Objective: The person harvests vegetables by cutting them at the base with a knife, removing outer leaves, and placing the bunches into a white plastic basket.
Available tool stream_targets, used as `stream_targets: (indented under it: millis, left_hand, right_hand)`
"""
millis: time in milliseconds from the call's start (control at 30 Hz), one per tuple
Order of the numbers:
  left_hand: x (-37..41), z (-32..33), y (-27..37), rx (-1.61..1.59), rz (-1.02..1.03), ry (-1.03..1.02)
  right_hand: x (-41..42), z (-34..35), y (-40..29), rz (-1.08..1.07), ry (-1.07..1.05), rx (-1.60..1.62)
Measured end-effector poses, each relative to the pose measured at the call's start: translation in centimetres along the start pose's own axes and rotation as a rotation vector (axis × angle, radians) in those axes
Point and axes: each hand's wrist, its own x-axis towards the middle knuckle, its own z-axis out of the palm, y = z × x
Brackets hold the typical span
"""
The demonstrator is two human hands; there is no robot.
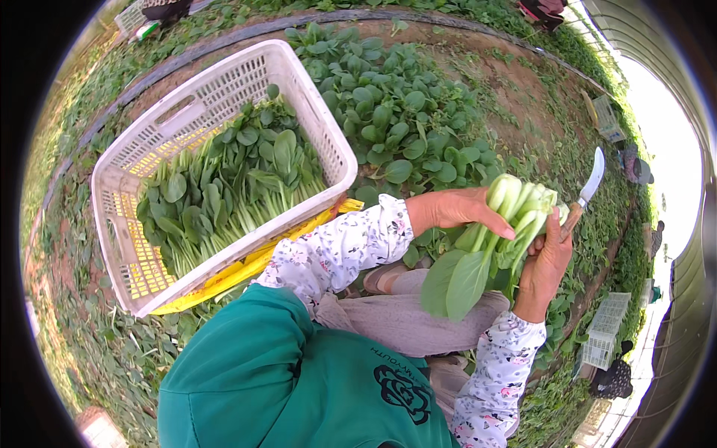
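My left hand [462, 213] grips a bunch of leafy greens [468, 274], its pale stem ends up and its leaves hanging over my lap. On the other side of the bunch, my right hand [546, 263] holds a knife with a wooden handle [572, 219]; the curved blade [594, 176] points up and away from the greens. The right fingertips also touch the stems. To the left stands a white plastic crate [224, 246] with many greens [235, 185] laid inside, leaves towards its far side. Part of the right fingers is hidden behind the bunch.
Uncut leafy plants [403, 112] grow just beyond the crate. Yellow material [246, 271] lies under the crate's near edge. A dark hose or strip [392, 15] crosses the soil farther off. Other crates [608, 325] and people [613, 381] are along the right side.
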Motion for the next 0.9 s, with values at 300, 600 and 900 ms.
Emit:
stream_targets:
  millis: [300, 600, 900]
  left_hand:
    - [-9.1, -3.0, 10.0, 0.582, 0.129, 0.332]
    - [-24.7, -12.9, 9.7, 2.231, 0.081, 0.309]
    - [-28.3, -16.6, 3.9, 2.111, -0.041, 0.342]
  right_hand:
    - [-1.1, 4.6, 0.6, 0.021, -0.169, 0.120]
    - [1.5, -9.1, 2.9, 0.000, 0.255, -0.067]
    - [1.2, -22.0, 8.1, 0.222, 0.509, -0.244]
